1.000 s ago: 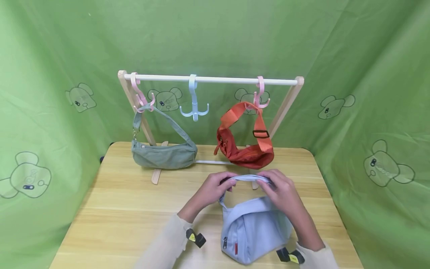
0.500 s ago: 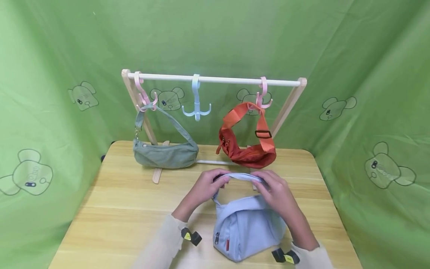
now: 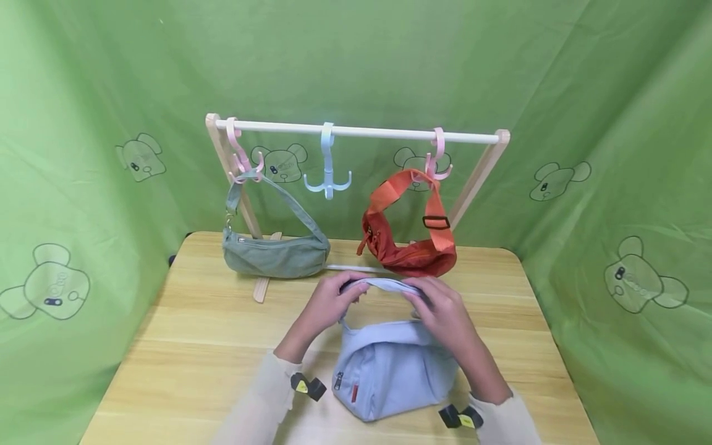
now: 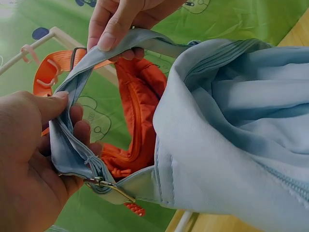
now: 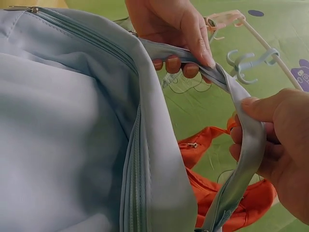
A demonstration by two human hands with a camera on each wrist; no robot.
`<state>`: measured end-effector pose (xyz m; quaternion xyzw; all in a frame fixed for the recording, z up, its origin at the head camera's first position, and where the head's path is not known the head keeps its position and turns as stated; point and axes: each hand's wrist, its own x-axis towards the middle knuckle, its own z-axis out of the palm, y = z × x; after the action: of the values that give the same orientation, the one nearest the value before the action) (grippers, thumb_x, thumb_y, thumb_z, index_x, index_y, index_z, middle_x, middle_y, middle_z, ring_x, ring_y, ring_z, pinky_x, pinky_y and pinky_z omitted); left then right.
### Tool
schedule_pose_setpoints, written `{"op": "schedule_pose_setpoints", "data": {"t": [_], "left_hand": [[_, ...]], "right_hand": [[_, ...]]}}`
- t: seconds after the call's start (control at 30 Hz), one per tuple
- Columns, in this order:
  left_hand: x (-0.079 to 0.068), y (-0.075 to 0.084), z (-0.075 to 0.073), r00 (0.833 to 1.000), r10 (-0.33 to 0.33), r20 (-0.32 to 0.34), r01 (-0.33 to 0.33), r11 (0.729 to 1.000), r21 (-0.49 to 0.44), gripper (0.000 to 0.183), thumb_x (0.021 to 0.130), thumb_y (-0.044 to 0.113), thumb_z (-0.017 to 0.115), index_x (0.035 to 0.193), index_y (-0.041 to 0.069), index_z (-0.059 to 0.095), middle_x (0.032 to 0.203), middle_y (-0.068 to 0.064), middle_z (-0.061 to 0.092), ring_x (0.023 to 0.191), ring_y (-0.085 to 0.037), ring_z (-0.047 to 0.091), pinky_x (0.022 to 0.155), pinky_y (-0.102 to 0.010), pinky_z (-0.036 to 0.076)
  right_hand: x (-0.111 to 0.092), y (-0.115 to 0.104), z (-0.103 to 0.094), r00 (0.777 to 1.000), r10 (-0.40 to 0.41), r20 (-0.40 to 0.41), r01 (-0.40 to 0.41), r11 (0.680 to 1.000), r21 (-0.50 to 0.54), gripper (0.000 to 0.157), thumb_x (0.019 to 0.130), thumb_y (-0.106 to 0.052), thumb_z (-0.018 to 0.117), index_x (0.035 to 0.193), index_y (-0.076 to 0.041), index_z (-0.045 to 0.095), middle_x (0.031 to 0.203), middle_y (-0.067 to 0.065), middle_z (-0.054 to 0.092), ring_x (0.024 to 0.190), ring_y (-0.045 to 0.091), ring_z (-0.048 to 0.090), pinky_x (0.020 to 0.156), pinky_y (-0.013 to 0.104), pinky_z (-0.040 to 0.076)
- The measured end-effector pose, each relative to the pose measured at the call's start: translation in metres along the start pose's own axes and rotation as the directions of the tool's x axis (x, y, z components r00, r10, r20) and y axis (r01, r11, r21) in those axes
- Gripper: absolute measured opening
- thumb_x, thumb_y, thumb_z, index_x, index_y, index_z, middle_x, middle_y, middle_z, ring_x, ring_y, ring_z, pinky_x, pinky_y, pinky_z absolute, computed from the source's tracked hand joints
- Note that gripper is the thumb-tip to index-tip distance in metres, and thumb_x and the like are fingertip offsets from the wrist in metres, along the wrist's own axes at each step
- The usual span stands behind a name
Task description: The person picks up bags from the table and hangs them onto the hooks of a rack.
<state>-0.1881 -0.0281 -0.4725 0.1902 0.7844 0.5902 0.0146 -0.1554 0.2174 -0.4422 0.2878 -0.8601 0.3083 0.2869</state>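
A light blue shoulder bag [image 3: 389, 371] hangs below both hands by its strap [image 3: 386, 284], over the front of the table. My left hand [image 3: 329, 303] pinches the strap's left part between thumb and fingers; in the left wrist view a metal ring [image 4: 99, 182] shows just below that grip. On the strap's right part, my right hand [image 3: 445, 306] pinches likewise, thumb on top in the right wrist view. Beyond the hands, a blue four-way hook [image 3: 328, 179] bears no bag. Whether the blue bag's underside touches the table cannot be told.
A rack with a white rail [image 3: 378, 131] stands at the back of the wooden table [image 3: 183, 352]. A grey-green bag [image 3: 275, 256] hangs from the left pink hook [image 3: 241, 161], a red-orange bag [image 3: 411, 256] from the right pink hook [image 3: 438, 154]. Green cloth [image 3: 356, 62] surrounds the table.
Both hands have carried the light blue bag leftward and slightly away from me, still gripping its strap. The hanging bags keep their places on the rack; the head view has shifted a little.
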Motion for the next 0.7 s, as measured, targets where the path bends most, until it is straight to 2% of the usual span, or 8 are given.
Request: {"op": "schedule_pose_setpoints", "data": {"t": [0.17,0.27,0.5,0.7], "left_hand": [[0.0,0.0,-0.006,1.0,0.011,-0.005,-0.011,1.0,0.003,0.025,0.101,0.025,0.068,0.121,0.012,0.076,0.085,-0.006,0.073,0.075,-0.01,0.066,0.063,-0.021,0.055],[-0.001,0.001,-0.008,1.0,0.028,-0.003,-0.028,0.999,0.024,0.025,0.101,0.024,0.069,0.122,0.011,0.076,0.088,-0.007,0.074,0.077,-0.014,0.069,0.065,-0.022,0.057],[-0.003,0.004,-0.015,0.991,0.128,-0.029,-0.122,0.98,0.157,0.025,0.098,0.018,0.072,0.121,0.01,0.077,0.116,-0.007,0.079,0.104,-0.018,0.073,0.088,-0.026,0.061],[-0.004,0.003,-0.02,0.975,0.218,-0.046,-0.202,0.951,0.234,0.022,0.097,0.016,0.073,0.118,0.01,0.077,0.114,-0.008,0.079,0.108,-0.022,0.075,0.092,-0.034,0.062]], "right_hand": [[0.003,-0.001,0.003,1.0,-0.003,0.012,0.003,0.999,-0.041,0.03,0.08,0.003,0.084,0.108,-0.001,0.075,0.102,0.012,0.078,0.095,0.026,0.076,0.084,0.038,0.063],[0.003,-0.001,0.004,1.0,-0.002,0.017,0.003,0.998,-0.06,0.029,0.081,0.001,0.084,0.108,-0.001,0.076,0.101,0.013,0.078,0.095,0.026,0.076,0.084,0.039,0.063],[0.006,-0.003,0.005,1.0,0.021,0.016,-0.019,0.996,-0.087,0.025,0.082,-0.002,0.084,0.106,-0.002,0.076,0.1,0.013,0.078,0.095,0.027,0.076,0.084,0.039,0.064],[0.008,-0.004,0.006,1.0,0.003,0.001,-0.003,0.995,-0.104,0.023,0.082,-0.003,0.085,0.103,-0.002,0.078,0.096,0.012,0.079,0.091,0.027,0.077,0.081,0.04,0.065]]}}
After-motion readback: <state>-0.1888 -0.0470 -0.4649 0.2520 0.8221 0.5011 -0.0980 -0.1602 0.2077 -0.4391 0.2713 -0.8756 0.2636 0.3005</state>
